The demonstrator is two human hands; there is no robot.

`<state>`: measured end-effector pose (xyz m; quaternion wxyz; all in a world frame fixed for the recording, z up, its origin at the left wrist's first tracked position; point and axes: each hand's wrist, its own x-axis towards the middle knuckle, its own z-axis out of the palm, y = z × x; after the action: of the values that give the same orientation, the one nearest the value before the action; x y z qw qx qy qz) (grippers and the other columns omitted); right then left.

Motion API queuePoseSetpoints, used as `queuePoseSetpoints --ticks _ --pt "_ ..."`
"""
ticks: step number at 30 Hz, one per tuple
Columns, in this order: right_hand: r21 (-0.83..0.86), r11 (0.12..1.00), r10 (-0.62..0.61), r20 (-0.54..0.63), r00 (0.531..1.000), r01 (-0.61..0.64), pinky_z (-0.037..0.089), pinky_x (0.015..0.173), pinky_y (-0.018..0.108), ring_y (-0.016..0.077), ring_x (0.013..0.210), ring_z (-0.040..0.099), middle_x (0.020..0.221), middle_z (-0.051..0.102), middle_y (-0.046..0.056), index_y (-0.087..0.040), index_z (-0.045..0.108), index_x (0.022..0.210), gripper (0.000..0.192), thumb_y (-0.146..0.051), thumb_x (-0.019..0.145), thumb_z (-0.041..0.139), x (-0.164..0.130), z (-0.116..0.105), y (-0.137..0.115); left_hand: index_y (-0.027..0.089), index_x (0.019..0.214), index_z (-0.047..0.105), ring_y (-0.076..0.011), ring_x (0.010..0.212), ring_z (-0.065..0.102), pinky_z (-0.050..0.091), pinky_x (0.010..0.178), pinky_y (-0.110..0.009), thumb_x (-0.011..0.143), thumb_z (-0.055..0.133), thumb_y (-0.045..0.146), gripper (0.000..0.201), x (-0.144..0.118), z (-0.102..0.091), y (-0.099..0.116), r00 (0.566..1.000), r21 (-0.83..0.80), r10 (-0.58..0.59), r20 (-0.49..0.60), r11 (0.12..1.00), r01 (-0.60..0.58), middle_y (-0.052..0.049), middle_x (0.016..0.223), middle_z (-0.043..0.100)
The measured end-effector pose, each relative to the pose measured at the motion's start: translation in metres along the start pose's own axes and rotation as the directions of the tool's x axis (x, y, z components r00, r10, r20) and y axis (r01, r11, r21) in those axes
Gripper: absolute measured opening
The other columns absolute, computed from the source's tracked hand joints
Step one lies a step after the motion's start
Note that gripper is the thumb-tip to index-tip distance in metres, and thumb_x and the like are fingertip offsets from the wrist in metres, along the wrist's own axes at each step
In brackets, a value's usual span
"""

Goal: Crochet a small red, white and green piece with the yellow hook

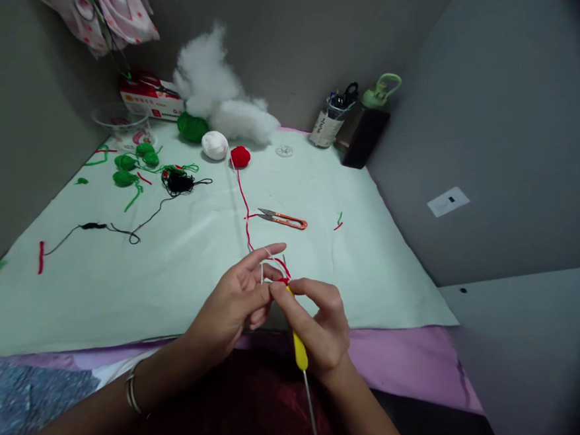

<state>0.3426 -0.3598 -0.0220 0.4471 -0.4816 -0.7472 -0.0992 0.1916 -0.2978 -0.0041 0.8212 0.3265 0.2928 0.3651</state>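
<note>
Left hand (239, 293): index finger stretched out, white yarn (262, 272) looped over it; thumb and middle finger drawn together at the red piece (283, 281), apparently pinching it, contact partly hidden.
Right hand (325, 326): fingers closed around the yellow hook (299, 351).
Red piece: small, between both hands' fingertips, red yarn (247, 208) leading away beyond them.
Red ball (240, 157), white ball (215, 145): side by side on the desk (316, 186), well beyond the fingers.
Snips (290, 221): nearer, just beyond the fingers.
Handling: probably best with even tension over the index, pinch close to the hook's tip, strands untangled.
</note>
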Motion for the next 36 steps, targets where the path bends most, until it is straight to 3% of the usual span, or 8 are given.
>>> queuePoseSetpoints --ticks 4,8,12,16,19,24,28,36 --pt "0.098 0.995 -0.011 -0.047 0.999 0.016 0.066 0.082 0.036 0.0228 0.105 0.072 0.117 0.069 0.009 -0.027 0.058 0.149 0.057 -0.006 0.096 0.065 -0.008 0.003 0.005 0.016 0.132 0.067 -0.0026 0.043 0.022 0.023 0.041 -0.014 0.083 0.084 0.028 0.053 -0.001 0.002 0.004 0.988 -0.117 -0.142 0.061 0.982 0.148 0.011 0.055 0.042" --pt "0.170 0.985 0.017 -0.135 0.991 0.006 0.067 0.080 0.036 0.0226 0.103 0.073 0.117 0.070 0.008 -0.030 0.063 0.144 0.053 -0.006 0.097 0.063 -0.014 0.007 0.009 0.018 0.128 0.068 -0.0034 0.045 0.023 0.023 0.042 -0.017 0.084 0.083 0.029 0.048 -0.001 0.003 0.004 0.988 -0.072 -0.133 0.073 0.988 0.138 0.009 0.061 0.044" --pt "0.214 0.976 0.079 -0.138 0.987 -0.048 0.067 0.076 0.037 0.0226 0.100 0.074 0.114 0.071 0.008 -0.033 0.063 0.143 0.054 -0.007 0.096 0.066 -0.014 0.008 0.009 0.023 0.123 0.072 -0.0083 0.055 0.040 0.036 0.052 -0.022 0.086 0.081 0.034 0.040 -0.001 0.000 0.003 0.988 0.256 0.140 -0.059 0.959 -0.120 0.005 0.075 0.052" --pt "0.241 0.967 0.109 -0.126 0.986 -0.076 0.067 0.076 0.037 0.0219 0.100 0.074 0.114 0.071 0.007 -0.033 0.065 0.140 0.051 -0.006 0.097 0.064 -0.011 0.008 0.007 0.027 0.120 0.077 -0.0157 0.074 0.051 0.046 0.073 -0.028 0.095 0.070 0.028 0.026 -0.001 -0.006 0.005 0.874 0.628 0.484 -0.042 0.693 -0.354 0.000 0.085 0.054" --pt "0.269 0.959 0.116 -0.095 0.989 -0.087 0.067 0.077 0.037 0.0221 0.100 0.074 0.113 0.071 0.007 -0.034 0.064 0.141 0.052 -0.006 0.098 0.062 -0.009 0.007 0.006 0.031 0.123 0.078 -0.0177 0.076 0.051 0.049 0.079 -0.031 0.092 0.071 0.022 0.032 0.000 -0.008 0.009 0.798 0.717 0.602 0.025 0.546 -0.435 -0.003 0.099 0.062" --pt "0.281 0.959 0.039 -0.019 0.999 -0.032 0.067 0.080 0.035 0.0213 0.103 0.073 0.115 0.071 0.009 -0.029 0.063 0.142 0.050 -0.007 0.098 0.061 -0.005 0.003 0.009 0.034 0.139 0.069 -0.0205 0.087 0.060 0.051 0.090 -0.034 0.098 0.064 0.021 0.044 0.004 -0.008 0.022 0.882 0.633 0.427 0.197 0.631 -0.447 -0.007 0.128 0.070" --pt "0.301 0.952 0.057 0.025 0.998 -0.062 0.067 0.084 0.037 0.0204 0.100 0.074 0.111 0.072 0.007 -0.030 0.064 0.140 0.047 -0.007 0.099 0.058 -0.002 0.000 0.008 0.031 0.144 0.066 -0.0216 0.089 0.065 0.051 0.090 -0.032 0.103 0.056 0.024 0.043 0.007 -0.011 0.032 0.925 0.607 0.221 0.310 0.703 -0.371 -0.005 0.101 0.074" --pt "0.296 0.949 0.101 0.032 0.994 -0.106 0.063 0.076 0.030 0.0180 0.093 0.072 0.107 0.071 0.007 -0.028 0.069 0.129 0.038 -0.008 0.099 0.057 0.000 0.000 0.006 0.026 0.124 0.078 -0.0178 0.079 0.067 0.053 0.080 -0.030 0.095 0.070 0.018 0.032 0.005 -0.014 0.029 0.832 0.719 0.484 0.270 0.473 -0.509 -0.003 0.087 0.073"
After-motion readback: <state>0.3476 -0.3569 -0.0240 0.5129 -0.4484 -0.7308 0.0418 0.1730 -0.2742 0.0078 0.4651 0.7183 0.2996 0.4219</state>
